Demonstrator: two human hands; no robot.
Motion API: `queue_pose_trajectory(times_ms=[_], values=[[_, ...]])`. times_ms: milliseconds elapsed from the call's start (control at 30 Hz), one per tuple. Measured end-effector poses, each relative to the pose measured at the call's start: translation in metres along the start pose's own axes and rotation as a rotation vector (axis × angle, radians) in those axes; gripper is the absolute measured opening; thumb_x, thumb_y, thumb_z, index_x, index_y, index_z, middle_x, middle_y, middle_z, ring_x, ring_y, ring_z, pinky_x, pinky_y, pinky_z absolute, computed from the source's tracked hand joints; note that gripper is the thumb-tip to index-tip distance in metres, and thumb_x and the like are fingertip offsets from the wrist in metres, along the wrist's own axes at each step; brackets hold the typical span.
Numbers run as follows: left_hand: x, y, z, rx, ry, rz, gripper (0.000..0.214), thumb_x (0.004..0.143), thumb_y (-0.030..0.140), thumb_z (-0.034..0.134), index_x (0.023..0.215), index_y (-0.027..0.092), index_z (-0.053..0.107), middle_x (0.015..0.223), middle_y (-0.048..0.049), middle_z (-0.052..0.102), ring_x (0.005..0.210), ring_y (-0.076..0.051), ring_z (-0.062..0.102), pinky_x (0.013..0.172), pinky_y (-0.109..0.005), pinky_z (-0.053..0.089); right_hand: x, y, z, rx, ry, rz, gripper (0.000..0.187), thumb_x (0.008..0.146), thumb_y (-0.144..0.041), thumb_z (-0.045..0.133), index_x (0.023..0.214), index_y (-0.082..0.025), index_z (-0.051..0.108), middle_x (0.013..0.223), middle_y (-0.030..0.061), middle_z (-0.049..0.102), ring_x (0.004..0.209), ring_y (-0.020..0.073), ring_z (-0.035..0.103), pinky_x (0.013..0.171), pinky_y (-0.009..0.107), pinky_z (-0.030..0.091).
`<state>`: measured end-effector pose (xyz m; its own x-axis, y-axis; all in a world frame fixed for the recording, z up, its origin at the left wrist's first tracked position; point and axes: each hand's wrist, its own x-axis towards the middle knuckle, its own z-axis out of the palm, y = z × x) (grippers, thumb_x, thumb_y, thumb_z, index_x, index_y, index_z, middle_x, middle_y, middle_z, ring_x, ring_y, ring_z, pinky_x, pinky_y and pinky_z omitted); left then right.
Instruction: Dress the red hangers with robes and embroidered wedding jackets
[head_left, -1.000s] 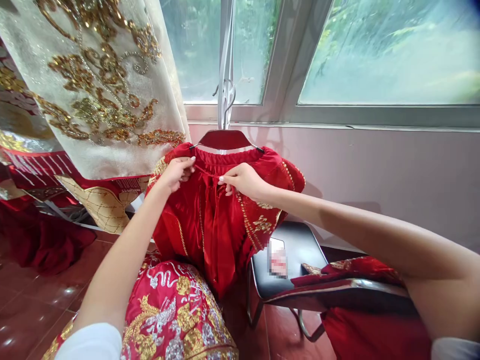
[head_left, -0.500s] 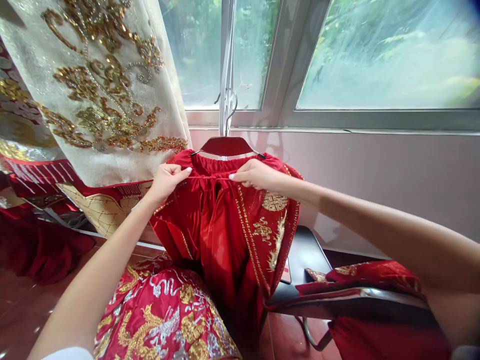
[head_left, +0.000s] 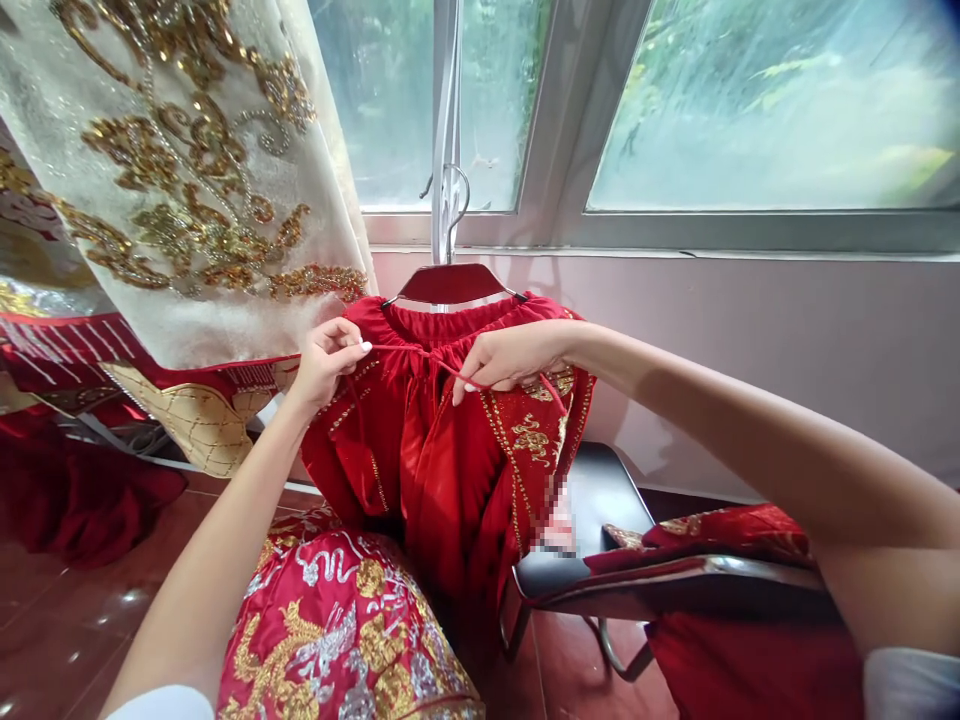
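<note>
Cream beaded panel [head_left: 187, 190] hanging far left. Left hand [head_left: 326, 362] pinching thin red drawstring [head_left: 427, 358] between thumb and fingertips, at waistband of red satin skirt [head_left: 442, 450]. Skirt hangs from burgundy hanger [head_left: 450, 283], before window [head_left: 772, 110]. Right hand [head_left: 510, 360] half-closed on same cord. Satin likely light, soft, slippery; cord flimsy, best pinched; gathered waistband gives firmer hold. Black chair [head_left: 592, 480] right of skirt.

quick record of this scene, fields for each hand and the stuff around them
left hand: pinches a red drawstring
right hand: holds the same drawstring
garment: red skirt, gold-trimmed, gathered waist
hanger: red hanger, holding the skirt
nearby: cream sequined garment, black chair
behind: window
</note>
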<state>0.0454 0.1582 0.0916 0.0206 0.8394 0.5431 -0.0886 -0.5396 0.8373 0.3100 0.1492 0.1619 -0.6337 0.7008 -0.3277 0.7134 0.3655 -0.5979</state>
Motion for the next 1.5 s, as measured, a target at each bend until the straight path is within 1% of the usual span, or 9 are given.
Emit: queue_pose_trajectory(times_ms=[167, 267, 433, 533, 667, 800, 1033, 1367, 1500], values=[[0.010, -0.005, -0.010, 0.026, -0.127, -0.022, 0.012, 0.056, 0.026, 0.065, 0.052, 0.016, 0.059, 0.048, 0.0026, 0.046, 0.041, -0.004, 0.028, 0.039, -0.019, 0.019, 0.007, 0.018, -0.014, 0.136, 0.012, -0.360, 0.026, 0.082, -0.028, 0.062, 0.100, -0.013, 0.073, 0.044, -0.0080, 0.038, 0.041, 0.0034, 0.025, 0.041, 0.020, 0.019], [0.009, 0.002, -0.012, 0.367, -0.178, 0.036, 0.016, 0.062, 0.030, 0.061, 0.054, 0.016, 0.064, 0.056, -0.0018, 0.057, 0.046, -0.009, 0.040, 0.044, -0.023, 0.030, 0.020, 0.026, -0.007, 0.232, 0.099, -0.528, 0.028, 0.079, -0.033, 0.065, 0.094, -0.011, 0.074, 0.050, -0.0037, 0.051, 0.047, 0.0045, 0.036, 0.045, 0.021, 0.027], [-0.008, 0.021, 0.018, 0.924, 0.148, 0.412, 0.010, 0.071, 0.022, 0.061, 0.070, 0.017, 0.070, 0.073, -0.0047, 0.066, 0.066, -0.016, 0.055, 0.065, -0.028, 0.043, 0.040, 0.030, 0.020, 0.510, 0.286, -0.573, 0.029, 0.072, -0.036, 0.072, 0.087, -0.010, 0.073, 0.056, -0.0007, 0.058, 0.045, 0.0031, 0.035, 0.040, 0.020, 0.021], [-0.014, 0.016, 0.046, 0.821, 0.323, 0.587, 0.010, 0.077, 0.023, 0.061, 0.074, 0.018, 0.070, 0.078, -0.0042, 0.067, 0.072, -0.015, 0.057, 0.070, -0.028, 0.044, 0.045, 0.027, 0.037, 0.750, 0.397, -0.554, 0.031, 0.072, -0.039, 0.072, 0.086, -0.011, 0.072, 0.058, -0.0018, 0.056, 0.042, 0.0012, 0.030, 0.038, 0.019, 0.018], [-0.014, -0.004, 0.071, 0.472, 0.264, 0.511, 0.017, 0.076, 0.033, 0.069, 0.067, 0.018, 0.067, 0.068, -0.0010, 0.065, 0.063, -0.013, 0.056, 0.061, -0.025, 0.043, 0.047, 0.020, 0.054, 0.969, 0.579, -0.493, 0.034, 0.071, -0.042, 0.073, 0.087, -0.012, 0.071, 0.060, -0.0024, 0.054, 0.041, 0.0007, 0.028, 0.038, 0.018, 0.018], [-0.015, -0.012, 0.077, 0.309, 0.112, 0.358, 0.018, 0.071, 0.034, 0.075, 0.067, 0.018, 0.069, 0.067, -0.0004, 0.066, 0.061, -0.012, 0.056, 0.059, -0.024, 0.043, 0.050, 0.016, 0.060, 0.747, 0.817, -0.519, 0.021, 0.076, -0.033, 0.068, 0.082, -0.013, 0.072, 0.060, -0.0006, 0.058, 0.047, 0.0052, 0.040, 0.043, 0.020, 0.031], [-0.020, -0.003, 0.079, 0.392, 0.071, 0.254, 0.017, 0.069, 0.030, 0.075, 0.064, 0.016, 0.067, 0.067, -0.0009, 0.067, 0.063, -0.013, 0.058, 0.063, -0.025, 0.044, 0.055, 0.028, 0.060, -0.109, 1.131, -0.778, 0.023, 0.087, -0.014, 0.049, 0.077, -0.014, 0.070, 0.066, 0.0015, 0.062, 0.060, 0.0099, 0.053, 0.061, 0.021, 0.043], [-0.025, -0.008, 0.080, 0.569, 0.051, 0.375, 0.008, 0.078, 0.019, 0.060, 0.075, 0.017, 0.067, 0.082, -0.0033, 0.069, 0.077, -0.015, 0.061, 0.075, -0.028, 0.046, 0.053, 0.040, 0.061, -0.424, 1.062, -0.660, 0.032, 0.097, -0.024, 0.036, 0.111, -0.017, 0.064, 0.074, 0.0023, 0.054, 0.062, 0.0109, 0.046, 0.059, 0.021, 0.037], [-0.023, -0.005, 0.079, 0.636, 0.023, 0.355, 0.006, 0.075, 0.018, 0.059, 0.070, 0.017, 0.060, 0.072, 0.0000, 0.062, 0.066, -0.014, 0.055, 0.065, -0.026, 0.043, 0.048, 0.038, 0.061, -0.462, 1.011, -0.590, 0.033, 0.097, -0.025, 0.033, 0.113, -0.019, 0.062, 0.076, 0.0023, 0.053, 0.063, 0.0110, 0.044, 0.058, 0.022, 0.033]])
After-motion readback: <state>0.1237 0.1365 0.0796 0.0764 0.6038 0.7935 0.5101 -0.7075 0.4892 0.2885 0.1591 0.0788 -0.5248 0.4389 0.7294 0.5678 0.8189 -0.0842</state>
